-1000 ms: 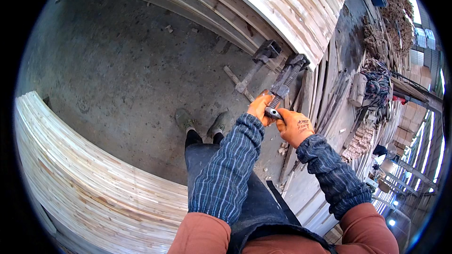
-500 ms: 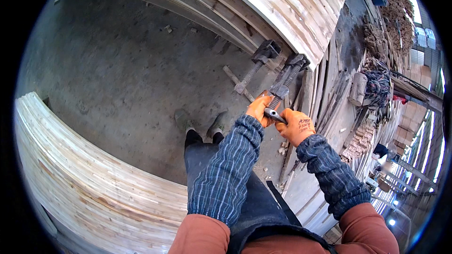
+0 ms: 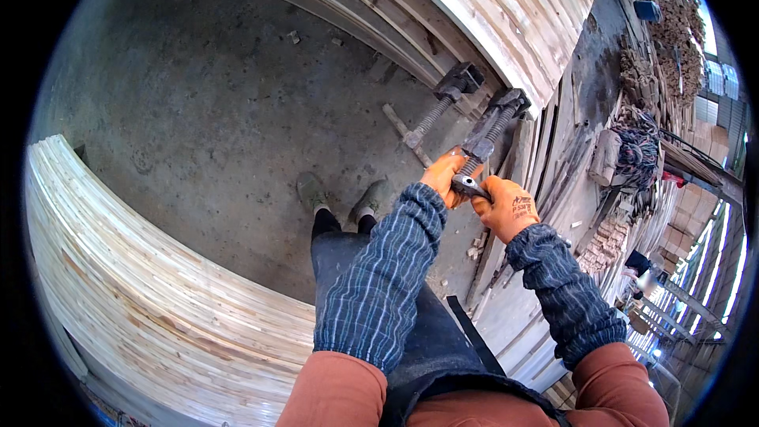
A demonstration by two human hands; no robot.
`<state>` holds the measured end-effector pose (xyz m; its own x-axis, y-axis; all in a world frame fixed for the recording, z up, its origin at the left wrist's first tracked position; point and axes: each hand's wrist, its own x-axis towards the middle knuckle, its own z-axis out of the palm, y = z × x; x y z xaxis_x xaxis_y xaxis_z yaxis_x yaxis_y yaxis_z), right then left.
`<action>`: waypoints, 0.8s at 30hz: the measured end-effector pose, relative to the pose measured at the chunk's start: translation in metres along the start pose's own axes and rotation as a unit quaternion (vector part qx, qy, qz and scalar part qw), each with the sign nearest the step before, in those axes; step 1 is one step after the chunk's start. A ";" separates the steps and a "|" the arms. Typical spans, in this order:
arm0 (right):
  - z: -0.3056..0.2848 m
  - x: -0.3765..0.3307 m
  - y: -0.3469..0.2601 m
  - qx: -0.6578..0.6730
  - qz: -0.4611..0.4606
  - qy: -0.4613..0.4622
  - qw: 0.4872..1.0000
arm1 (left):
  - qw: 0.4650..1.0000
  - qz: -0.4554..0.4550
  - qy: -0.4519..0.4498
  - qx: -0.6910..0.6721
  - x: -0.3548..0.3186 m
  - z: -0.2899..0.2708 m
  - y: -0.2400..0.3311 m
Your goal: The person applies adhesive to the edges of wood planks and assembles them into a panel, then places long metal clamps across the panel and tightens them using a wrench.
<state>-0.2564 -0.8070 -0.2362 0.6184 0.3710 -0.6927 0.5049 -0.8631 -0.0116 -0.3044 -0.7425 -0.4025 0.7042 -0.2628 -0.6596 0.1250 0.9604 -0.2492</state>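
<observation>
Two dark metal screw clamps jut out from the lower edge of a thick stack of pale boards (image 3: pixel 506 8). My left hand (image 3: pixel 445 178), in an orange glove, is wrapped around the near end of the right clamp's threaded screw (image 3: pixel 500 122); its fingertips are partly hidden. In my gloved right hand (image 3: pixel 510 209) is the handle of a metal wrench (image 3: pixel 465 183), whose rounded head with a hole lies at the screw's end, against my left hand. Just to the left, the other screw clamp (image 3: pixel 435 115) has a crossbar through its end and is untouched.
A second stack of pale laminated boards (image 3: pixel 158 285) stands at the lower left. Between the stacks lies a grey concrete floor (image 3: pixel 198 111), with my feet on it. Loose planks (image 3: pixel 545 174), a bundle of cables (image 3: pixel 635 146) and wood piles line the right side.
The wrench has turned, so its head and hole now face up more. My right hand has shifted slightly right and down, while my left hand keeps its place on the screw.
</observation>
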 end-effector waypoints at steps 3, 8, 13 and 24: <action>0.003 0.000 0.003 0.020 -0.018 0.010 1.000 | 1.000 -0.010 -0.019 0.001 0.003 -0.004 -0.001; 0.013 0.001 0.008 -0.013 -0.050 0.040 0.998 | 1.000 0.009 -0.026 0.011 0.005 -0.004 -0.002; -0.006 0.004 -0.008 -0.009 0.013 -0.023 1.000 | 0.996 0.031 -0.024 0.081 0.003 -0.007 0.004; -0.020 0.002 -0.024 -0.014 0.021 -0.049 0.998 | 0.991 -0.025 0.018 0.134 0.001 0.000 0.011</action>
<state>-0.2551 -0.7788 -0.2228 0.5784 0.2983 -0.7592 0.4977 -0.8665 0.0387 -0.3020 -0.7321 -0.4063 0.6682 -0.3093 -0.6767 0.3432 0.9351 -0.0885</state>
